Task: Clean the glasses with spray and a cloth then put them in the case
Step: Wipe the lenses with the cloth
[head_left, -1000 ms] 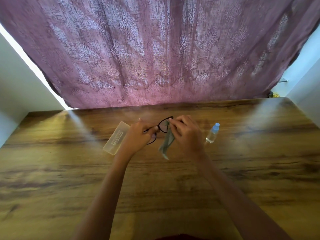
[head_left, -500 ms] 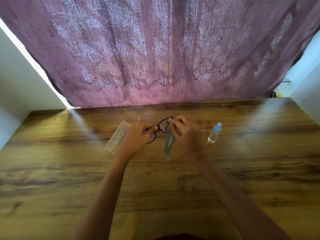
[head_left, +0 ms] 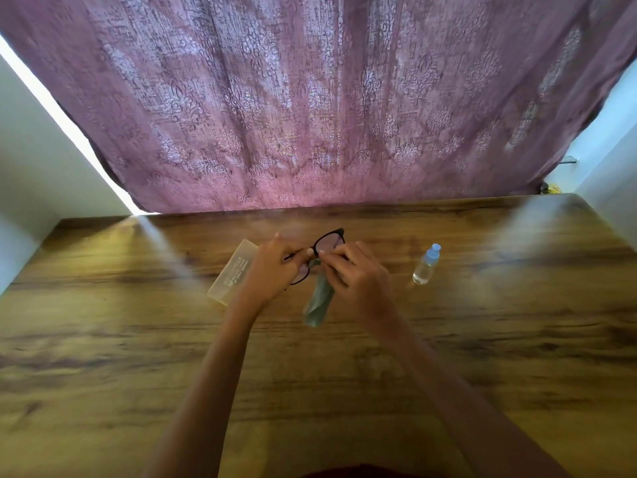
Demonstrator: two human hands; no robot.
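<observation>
Black-framed glasses (head_left: 330,241) are held above the wooden table (head_left: 103,339) between both hands. My left hand (head_left: 275,267) grips the frame at its left side. My right hand (head_left: 358,274) pinches a grey-green cloth (head_left: 319,303) against the glasses near the bridge, and the cloth's loose end hangs down toward the table. A translucent yellowish case (head_left: 232,270) lies shut on the table just left of my left hand. A small clear spray bottle (head_left: 426,264) with a pale blue cap stands to the right of my right hand.
A purple patterned curtain (head_left: 310,98) hangs behind the table's far edge. White walls (head_left: 34,167) close in at the left and right. Bare wood stretches around the hands and toward me.
My right hand has slid the cloth from the upper right lens toward the bridge. The cloth's hanging end has swung a little. Case and bottle have not moved.
</observation>
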